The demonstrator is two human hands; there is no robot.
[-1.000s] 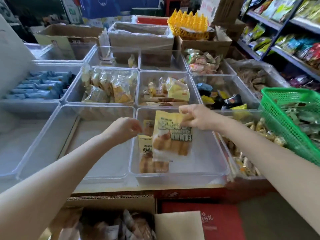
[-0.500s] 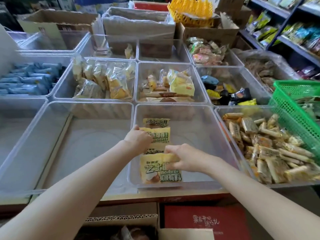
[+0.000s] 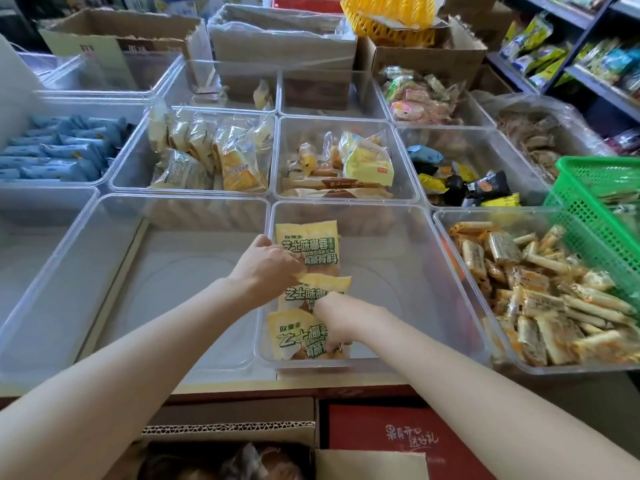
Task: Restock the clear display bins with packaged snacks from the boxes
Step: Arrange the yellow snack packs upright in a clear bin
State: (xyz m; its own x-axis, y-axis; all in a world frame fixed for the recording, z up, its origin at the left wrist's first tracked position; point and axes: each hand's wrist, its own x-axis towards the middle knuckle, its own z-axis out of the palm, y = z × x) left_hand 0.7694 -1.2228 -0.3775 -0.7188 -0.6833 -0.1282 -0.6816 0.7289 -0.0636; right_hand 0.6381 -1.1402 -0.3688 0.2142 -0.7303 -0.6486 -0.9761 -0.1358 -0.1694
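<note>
Right now I am lining up three yellow crinkly plastic snack packets with green lettering along the left side of the clear hard-plastic front-centre bin (image 3: 398,237). My left hand (image 3: 266,268) is pressing on the edge of the farthest packet (image 3: 308,244), fingers curled over it, while my right hand (image 3: 332,317) is gripping the nearest packet (image 3: 294,336) by its right side; the middle packet (image 3: 311,292) is lying between them, overlapping both.

I am judging the film slick and puffy, so the overlapped row is likely sliding apart or fanning crooked once I am letting go, and pressing hard is risking crushing the soft cakes inside. The smooth, glossy bin floor is giving little grip. Below the counter, the open brown corrugated cardboard box (image 3: 228,431) is holding more wrapped snacks.
</note>
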